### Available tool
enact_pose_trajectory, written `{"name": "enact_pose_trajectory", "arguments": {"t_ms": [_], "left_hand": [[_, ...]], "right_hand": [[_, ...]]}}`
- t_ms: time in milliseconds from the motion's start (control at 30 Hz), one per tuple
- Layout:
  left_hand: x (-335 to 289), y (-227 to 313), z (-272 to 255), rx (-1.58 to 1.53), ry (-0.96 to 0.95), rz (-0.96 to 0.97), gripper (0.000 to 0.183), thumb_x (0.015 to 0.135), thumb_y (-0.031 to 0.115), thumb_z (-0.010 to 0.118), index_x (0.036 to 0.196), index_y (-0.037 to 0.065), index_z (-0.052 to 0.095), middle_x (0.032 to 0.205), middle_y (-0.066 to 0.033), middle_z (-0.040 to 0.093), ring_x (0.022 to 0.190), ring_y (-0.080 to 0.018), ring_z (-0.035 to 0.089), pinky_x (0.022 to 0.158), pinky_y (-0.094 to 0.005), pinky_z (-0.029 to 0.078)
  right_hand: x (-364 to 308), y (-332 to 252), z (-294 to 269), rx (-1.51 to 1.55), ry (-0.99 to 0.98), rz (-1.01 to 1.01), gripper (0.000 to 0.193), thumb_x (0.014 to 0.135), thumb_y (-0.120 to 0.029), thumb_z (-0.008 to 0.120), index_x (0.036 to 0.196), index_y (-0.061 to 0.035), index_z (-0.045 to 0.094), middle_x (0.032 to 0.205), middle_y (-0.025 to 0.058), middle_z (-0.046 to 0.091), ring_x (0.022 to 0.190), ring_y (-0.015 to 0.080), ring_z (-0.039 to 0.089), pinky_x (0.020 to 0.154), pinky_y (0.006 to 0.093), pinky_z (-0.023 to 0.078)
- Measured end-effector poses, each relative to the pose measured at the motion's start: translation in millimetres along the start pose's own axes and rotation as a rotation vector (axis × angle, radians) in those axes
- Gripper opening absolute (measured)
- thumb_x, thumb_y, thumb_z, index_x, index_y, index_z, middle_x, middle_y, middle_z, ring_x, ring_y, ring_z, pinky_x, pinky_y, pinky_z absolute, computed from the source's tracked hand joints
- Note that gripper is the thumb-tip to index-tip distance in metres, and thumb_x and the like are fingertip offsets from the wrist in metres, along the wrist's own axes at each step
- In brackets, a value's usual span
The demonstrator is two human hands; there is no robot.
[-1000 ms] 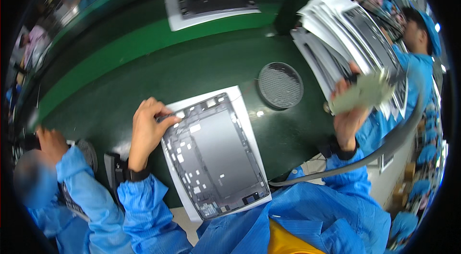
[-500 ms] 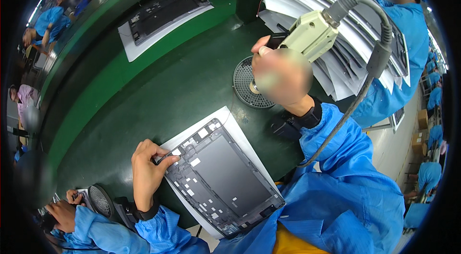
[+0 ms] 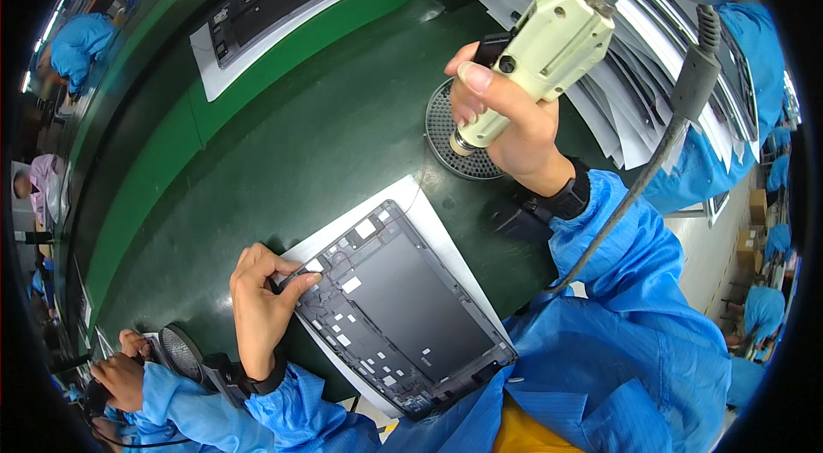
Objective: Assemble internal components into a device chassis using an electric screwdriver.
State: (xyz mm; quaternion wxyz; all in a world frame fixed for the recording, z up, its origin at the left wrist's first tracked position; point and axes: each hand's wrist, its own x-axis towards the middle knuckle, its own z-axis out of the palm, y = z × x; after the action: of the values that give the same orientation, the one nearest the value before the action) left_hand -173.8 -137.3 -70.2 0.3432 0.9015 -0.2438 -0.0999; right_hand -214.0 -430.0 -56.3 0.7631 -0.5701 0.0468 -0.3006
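Note:
My left hand [image 3: 260, 303] pinches the upper left edge of a dark tablet housing [image 3: 420, 303] between thumb and fingers. The housing lies tilted near my body, its inner side up, with small white stickers on it and a white sheet [image 3: 433, 222] beneath. In my right hand [image 3: 525, 134] is a cream electric screwdriver [image 3: 557, 46], slanting down to the left. Its tip is over a round black dish [image 3: 440, 123] covered in small holes; whether it touches the dish I cannot tell.
A tall stack of white sheets and dark panels [image 3: 617, 102] stands on the right, by a co-worker in blue [image 3: 754, 42]. The screwdriver's grey cable [image 3: 639, 187] passes my right sleeve. Another housing [image 3: 283, 3] rests on the green ledge. A co-worker's hands [image 3: 120, 380] are at lower left.
The whole view has shifted slightly. The screwdriver tip stays over the dish, and my left hand keeps its pinch on the tablet housing.

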Motion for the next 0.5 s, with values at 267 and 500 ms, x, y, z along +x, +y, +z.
{"name": "enact_pose_trajectory", "arguments": {"t_ms": [267,500], "left_hand": [[5,6,3,0.021,0.003,0.004,0.027,0.054,0.006,0.08,0.069,0.0,0.059,0.064,-0.0065,0.049,0.065,-0.021,0.044,0.056,-0.0321,0.034],[1,-10,2,0.013,0.036,0.128,0.026,0.057,0.007,0.079,0.067,0.001,0.055,0.064,-0.006,0.047,0.064,-0.021,0.044,0.056,-0.032,0.034]], "right_hand": [[2,-2,-8,-0.035,-0.017,0.006,0.023,0.077,-0.017,0.06,0.082,0.005,0.056,0.057,0.0028,0.045,0.049,0.0123,0.044,0.046,0.0256,0.037],[2,7,-7,0.094,-0.074,-0.017,0.026,0.08,-0.013,0.061,0.094,0.009,0.056,0.06,0.0054,0.051,0.052,0.0129,0.049,0.054,0.0253,0.04]]}}
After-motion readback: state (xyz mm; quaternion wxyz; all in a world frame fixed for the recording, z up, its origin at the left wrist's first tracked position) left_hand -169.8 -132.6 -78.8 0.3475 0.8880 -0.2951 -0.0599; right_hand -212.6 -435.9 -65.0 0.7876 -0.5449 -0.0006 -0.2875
